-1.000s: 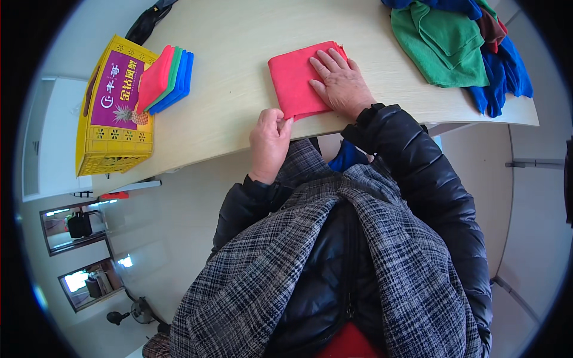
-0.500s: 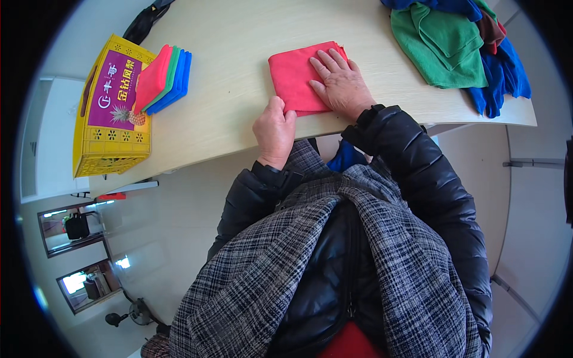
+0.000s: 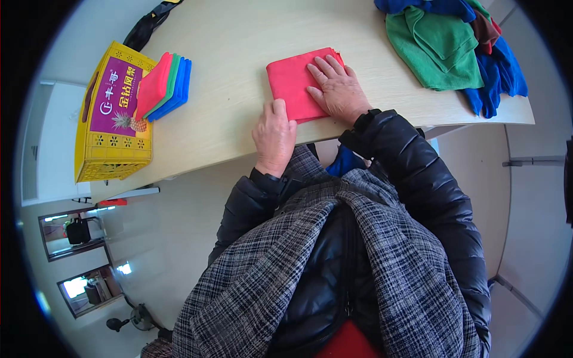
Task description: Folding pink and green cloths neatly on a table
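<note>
- Head view: the right hand (image 3: 339,89) is lying open, palm down, on a folded red cloth (image 3: 293,80).
- The left hand (image 3: 274,138), fingers curled, is touching its near-left corner (whether pinching, one cannot tell).
- The cloth is lying on the pale tabletop (image 3: 233,48).

At your left, a yellow crate (image 3: 116,156) is bearing a purple label (image 3: 98,116) with white and yellow lettering (image 3: 125,97).

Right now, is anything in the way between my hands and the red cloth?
Nothing visible. Your right hand lies spread on the red cloth, and your left hand is at its near left corner. The yellow crate and folded cloth stack are off left, the loose cloth pile off right.
</note>
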`<state>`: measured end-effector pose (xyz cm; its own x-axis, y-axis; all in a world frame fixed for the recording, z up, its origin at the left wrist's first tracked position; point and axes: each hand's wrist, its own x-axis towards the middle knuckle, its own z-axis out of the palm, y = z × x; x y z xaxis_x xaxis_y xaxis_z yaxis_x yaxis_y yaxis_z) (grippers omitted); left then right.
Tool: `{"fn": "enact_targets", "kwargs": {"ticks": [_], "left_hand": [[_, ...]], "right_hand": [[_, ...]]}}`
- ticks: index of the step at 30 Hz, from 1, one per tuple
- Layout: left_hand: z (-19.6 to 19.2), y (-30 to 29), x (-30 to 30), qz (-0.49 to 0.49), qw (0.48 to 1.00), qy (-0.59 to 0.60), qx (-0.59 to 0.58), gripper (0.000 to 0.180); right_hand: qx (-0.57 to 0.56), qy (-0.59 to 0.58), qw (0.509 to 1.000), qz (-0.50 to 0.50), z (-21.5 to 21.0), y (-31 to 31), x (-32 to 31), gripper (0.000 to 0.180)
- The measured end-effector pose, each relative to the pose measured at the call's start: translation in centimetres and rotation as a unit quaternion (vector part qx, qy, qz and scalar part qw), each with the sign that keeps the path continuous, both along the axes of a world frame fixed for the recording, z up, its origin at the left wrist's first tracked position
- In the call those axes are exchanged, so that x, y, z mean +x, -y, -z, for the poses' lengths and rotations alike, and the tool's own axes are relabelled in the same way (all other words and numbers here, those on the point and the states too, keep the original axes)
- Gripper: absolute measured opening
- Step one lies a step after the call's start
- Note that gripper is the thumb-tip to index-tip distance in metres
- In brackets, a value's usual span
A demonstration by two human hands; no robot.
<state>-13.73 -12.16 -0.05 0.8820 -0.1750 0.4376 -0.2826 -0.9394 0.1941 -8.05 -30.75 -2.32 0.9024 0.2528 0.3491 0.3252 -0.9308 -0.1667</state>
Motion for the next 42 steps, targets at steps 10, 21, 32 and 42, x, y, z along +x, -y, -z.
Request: {"fn": "enact_targets", "kwargs": {"ticks": [10,21,32,42], "left_hand": [[-1.3,5.1,3.2,0.245,0.959,0.095,0.101,0.017],[0.5,-13.2,3.1,-0.074,0.793,-0.015,-0.604,0.013],[2.6,-16.7,-0.1,-0.269,0.928,-0.081,-0.247,0.014],[-0.6,-8.0,-2.0,0.151,0.985,0.081,-0.013,0.033]], "right_hand": [[0.613,-0.195,0.765,-0.018,0.1,7.1,0.9,0.049],[0.127,0.013,0.986,-0.106,-2.0,5.1,-5.6,0.046],[-0.089,0.035,0.981,-0.169,-2.9,4.8,-4.9,0.034],[-0.084,0.016,0.98,-0.18,-4.6,5.8,-5.9,0.028]]}}
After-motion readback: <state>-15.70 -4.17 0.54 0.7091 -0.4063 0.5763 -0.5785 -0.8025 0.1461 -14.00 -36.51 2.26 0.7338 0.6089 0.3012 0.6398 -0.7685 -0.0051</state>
